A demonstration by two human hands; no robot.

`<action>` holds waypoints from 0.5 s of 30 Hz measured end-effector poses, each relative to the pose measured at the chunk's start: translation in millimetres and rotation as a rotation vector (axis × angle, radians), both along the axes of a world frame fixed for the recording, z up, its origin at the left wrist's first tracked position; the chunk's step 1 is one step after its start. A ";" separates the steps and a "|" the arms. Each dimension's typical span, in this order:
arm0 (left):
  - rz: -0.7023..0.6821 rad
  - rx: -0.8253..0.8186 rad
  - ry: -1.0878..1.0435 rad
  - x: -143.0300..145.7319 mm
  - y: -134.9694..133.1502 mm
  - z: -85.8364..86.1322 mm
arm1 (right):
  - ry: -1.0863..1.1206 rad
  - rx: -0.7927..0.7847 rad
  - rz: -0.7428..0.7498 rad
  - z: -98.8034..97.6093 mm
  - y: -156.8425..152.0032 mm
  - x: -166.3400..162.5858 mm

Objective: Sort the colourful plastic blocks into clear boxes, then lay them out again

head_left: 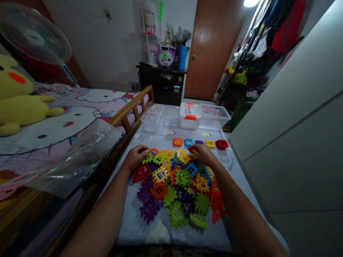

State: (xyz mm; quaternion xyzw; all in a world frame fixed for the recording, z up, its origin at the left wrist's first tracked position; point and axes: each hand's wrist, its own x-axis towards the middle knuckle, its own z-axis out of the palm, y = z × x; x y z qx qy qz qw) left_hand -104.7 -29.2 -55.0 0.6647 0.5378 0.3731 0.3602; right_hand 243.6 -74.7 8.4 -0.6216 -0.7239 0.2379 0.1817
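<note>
A heap of colourful plastic interlocking tiles (177, 182) lies on a pale cloth-covered table (134, 228). My left hand (136, 157) rests at the heap's far left edge, fingers curled onto a green tile. My right hand (201, 154) sits on the heap's far right side, fingers pinched around a red tile. Beyond the heap a row of single tiles lies apart: orange (177, 142), blue (189, 142), yellow (210, 144) and red (222, 144).
Clear plastic containers (151, 120) and a lidded box with an orange latch (189, 116) stand at the table's far end. A bed with a wooden rail (131, 109), a clear plastic bag (80, 157) and a yellow plush toy (18, 103) lies left. A white cabinet (294, 142) stands right.
</note>
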 end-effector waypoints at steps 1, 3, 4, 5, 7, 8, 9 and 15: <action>0.006 0.002 0.001 0.1 0.0 0.0 | 0.045 0.022 -0.058 -2.7 -0.9 6.4; 0.017 -0.003 -0.009 0.2 -0.1 0.0 | 0.140 0.057 -0.178 -7.1 -4.3 20.4; 0.021 -0.007 -0.014 0.4 -0.2 0.1 | 0.180 0.067 -0.235 -8.9 -6.8 27.6; 0.022 -0.011 -0.015 0.5 -0.3 0.3 | 0.211 0.070 -0.286 -10.5 -9.6 34.8; 0.019 -0.022 -0.013 1.0 -0.9 1.2 | 0.233 0.062 -0.349 -13.4 -15.4 47.9; 0.020 -0.030 -0.015 1.4 -1.3 1.9 | 0.225 0.053 -0.365 -15.0 -18.1 53.4; 0.023 -0.038 -0.019 1.8 -1.8 2.8 | 0.208 0.045 -0.377 -16.6 -20.4 58.3; 0.057 -0.071 -0.054 4.1 -4.4 6.4 | 0.022 0.038 -0.422 -28.3 -28.0 73.1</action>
